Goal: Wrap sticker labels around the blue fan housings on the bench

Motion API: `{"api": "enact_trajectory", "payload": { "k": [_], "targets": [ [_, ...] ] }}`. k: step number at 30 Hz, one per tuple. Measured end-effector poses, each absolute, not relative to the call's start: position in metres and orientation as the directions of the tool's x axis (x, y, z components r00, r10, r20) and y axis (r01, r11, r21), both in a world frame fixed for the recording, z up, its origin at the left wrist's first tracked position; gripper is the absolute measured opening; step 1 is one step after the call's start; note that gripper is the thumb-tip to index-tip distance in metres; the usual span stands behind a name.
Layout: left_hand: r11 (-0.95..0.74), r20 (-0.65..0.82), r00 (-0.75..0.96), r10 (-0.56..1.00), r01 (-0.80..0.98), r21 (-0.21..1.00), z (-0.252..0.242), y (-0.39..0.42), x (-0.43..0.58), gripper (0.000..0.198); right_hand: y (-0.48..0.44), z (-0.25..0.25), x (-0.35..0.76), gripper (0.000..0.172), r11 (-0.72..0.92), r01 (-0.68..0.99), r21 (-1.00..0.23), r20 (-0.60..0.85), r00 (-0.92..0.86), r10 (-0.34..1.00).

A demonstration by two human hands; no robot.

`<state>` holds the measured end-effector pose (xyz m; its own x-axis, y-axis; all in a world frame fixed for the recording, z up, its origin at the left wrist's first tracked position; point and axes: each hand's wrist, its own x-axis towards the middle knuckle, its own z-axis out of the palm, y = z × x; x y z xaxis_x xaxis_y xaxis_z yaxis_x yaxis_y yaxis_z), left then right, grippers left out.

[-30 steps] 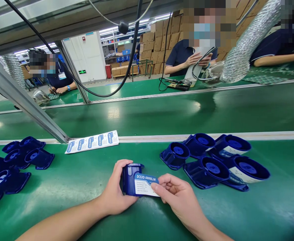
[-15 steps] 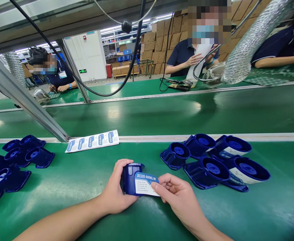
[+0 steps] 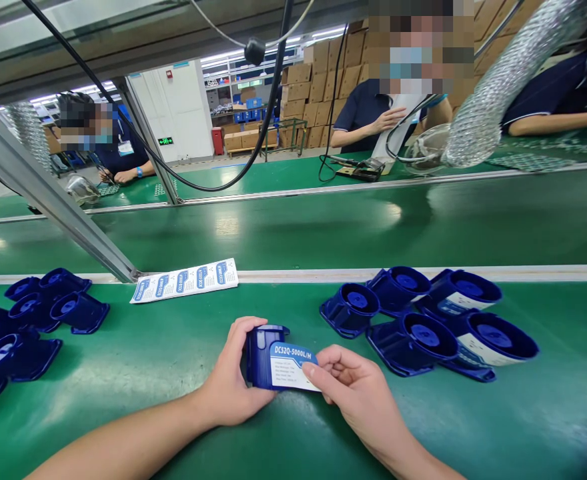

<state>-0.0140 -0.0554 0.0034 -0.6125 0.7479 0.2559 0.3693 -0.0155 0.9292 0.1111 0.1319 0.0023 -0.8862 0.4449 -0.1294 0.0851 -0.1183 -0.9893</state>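
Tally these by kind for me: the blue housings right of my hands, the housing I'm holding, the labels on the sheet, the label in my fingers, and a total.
Right-side housings: 5
Held housing, in the left hand: 1
Labels on the sheet: 5
Held label, in the right hand: 1
Total: 12

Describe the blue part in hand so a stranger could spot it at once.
Start with the green bench nearest the viewer. Between the blue clusters at left and right, the left hand grips the blue part. It alone is held, the right hand pinching one end of its label.
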Motion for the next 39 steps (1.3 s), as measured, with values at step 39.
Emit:
{"api": "enact_trajectory", "payload": {
  "k": [39],
  "targets": [
    [-0.071,0.467,-0.482,0.742,0.636,0.769,-0.001,-0.056,-0.006,0.069,0.121,0.008,0.098,0.064,0.089,0.033,-0.995,-0.006,-0.958,0.288]
  ]
}}
